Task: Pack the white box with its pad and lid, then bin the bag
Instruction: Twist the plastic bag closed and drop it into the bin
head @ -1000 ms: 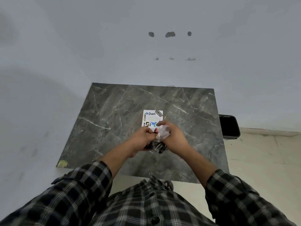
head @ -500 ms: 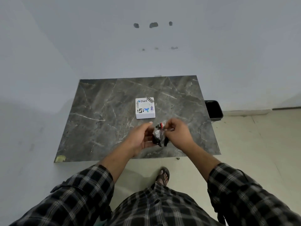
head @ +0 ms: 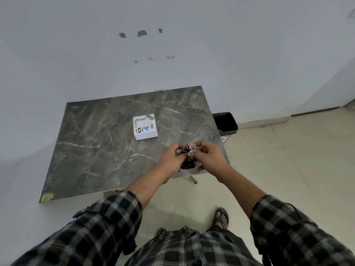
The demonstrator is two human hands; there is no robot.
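Observation:
The white box (head: 145,127) sits closed with its stickered lid on, near the middle of the dark marble table (head: 92,146). A crumpled clear bag with dark and red print (head: 187,155) is bunched between both hands above the table's near right corner. My left hand (head: 170,160) pinches it from the left and my right hand (head: 208,157) grips it from the right. The pad is not visible.
A black bin (head: 226,121) stands on the floor just past the table's right edge, against the grey wall. Pale floor tiles (head: 288,160) stretch to the right. My sandalled foot (head: 221,217) and plaid shirt fill the bottom.
Both hands have carried the bag away from the box, toward the table's near right corner. The view has swung right, so the bin and floor show more.

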